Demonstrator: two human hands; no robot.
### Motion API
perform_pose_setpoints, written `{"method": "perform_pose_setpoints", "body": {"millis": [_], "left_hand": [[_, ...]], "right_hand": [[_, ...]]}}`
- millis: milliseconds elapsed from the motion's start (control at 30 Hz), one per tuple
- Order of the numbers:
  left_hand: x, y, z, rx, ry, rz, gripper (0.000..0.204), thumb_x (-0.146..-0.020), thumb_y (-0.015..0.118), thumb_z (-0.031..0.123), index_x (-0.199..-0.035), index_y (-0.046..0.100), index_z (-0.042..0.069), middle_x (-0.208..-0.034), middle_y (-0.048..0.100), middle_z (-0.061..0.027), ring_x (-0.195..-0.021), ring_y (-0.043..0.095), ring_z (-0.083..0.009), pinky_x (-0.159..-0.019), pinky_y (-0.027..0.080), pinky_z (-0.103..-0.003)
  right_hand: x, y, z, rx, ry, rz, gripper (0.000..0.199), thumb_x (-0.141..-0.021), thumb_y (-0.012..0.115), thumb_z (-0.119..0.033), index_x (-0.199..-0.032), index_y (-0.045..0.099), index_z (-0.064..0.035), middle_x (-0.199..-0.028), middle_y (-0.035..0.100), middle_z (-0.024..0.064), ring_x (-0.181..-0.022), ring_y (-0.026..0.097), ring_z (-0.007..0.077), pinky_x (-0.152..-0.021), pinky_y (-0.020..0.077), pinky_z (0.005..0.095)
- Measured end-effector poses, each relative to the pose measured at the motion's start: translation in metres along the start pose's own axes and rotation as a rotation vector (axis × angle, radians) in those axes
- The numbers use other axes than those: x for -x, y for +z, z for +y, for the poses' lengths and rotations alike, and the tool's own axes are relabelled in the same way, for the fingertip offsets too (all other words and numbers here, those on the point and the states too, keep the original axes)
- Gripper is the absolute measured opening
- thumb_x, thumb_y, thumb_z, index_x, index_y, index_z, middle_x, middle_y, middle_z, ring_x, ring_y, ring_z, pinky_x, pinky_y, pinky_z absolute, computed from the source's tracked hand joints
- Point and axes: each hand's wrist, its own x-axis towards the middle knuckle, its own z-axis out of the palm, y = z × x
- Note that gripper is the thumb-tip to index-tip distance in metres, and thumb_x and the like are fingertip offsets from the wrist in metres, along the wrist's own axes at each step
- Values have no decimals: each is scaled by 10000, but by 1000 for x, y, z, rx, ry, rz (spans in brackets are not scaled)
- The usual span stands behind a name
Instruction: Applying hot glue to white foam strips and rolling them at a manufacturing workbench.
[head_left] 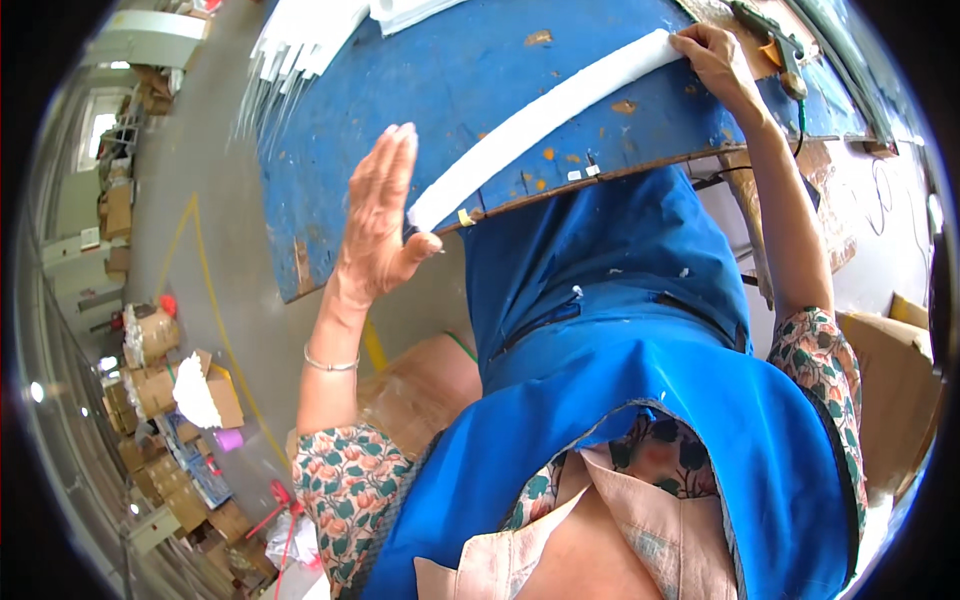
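Note:
A long white tube-like strip (550, 118), perhaps foam, lies slantwise over the blue table (390, 88), its near end close to the front edge. My right hand (716, 66) is closed on its far right end, thumb and fingers pinching it. At the other end my left hand (377, 215) is open, fingers stretched up and thumb apart. Its palm faces the strip's near end, and whether it touches is hard to tell. Beyond my right hand rests a dark glue gun (775, 45) with a green cable.
Several thin white rods (300, 50) stick out over the table's far left edge. Small white scraps (582, 173) and a yellow bit (465, 217) lie along the front edge. A cardboard box (425, 385) stands below at my left, another box (888, 385) at my right.

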Motion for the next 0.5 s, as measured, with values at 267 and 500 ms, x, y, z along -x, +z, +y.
{"method": "perform_pose_setpoints", "body": {"millis": [267, 500], "left_hand": [[0, 13, -3, -130, 130, -309, 939, -878, 281, 754, -1503, 263, 54, -1545, 298, -128, -1448, 232, -296, -1170, 125, -488], [-16, 0, 4, 136, 73, -81, 946, -882, 273, 756, -1512, 239, 52, -1547, 275, -177, -1448, 227, -315, -1164, 121, -495]], "right_hand": [[5, -2, -6, 27, -19, 36, 325, -893, 622, -332, -941, 696, -19, -734, 598, 45, -669, 549, 122, -664, 468, 287], [3, -4, -7, 92, 4, 2, 335, -891, 622, -343, -951, 700, -23, -775, 646, 66, -707, 590, 131, -683, 487, 299]]}}
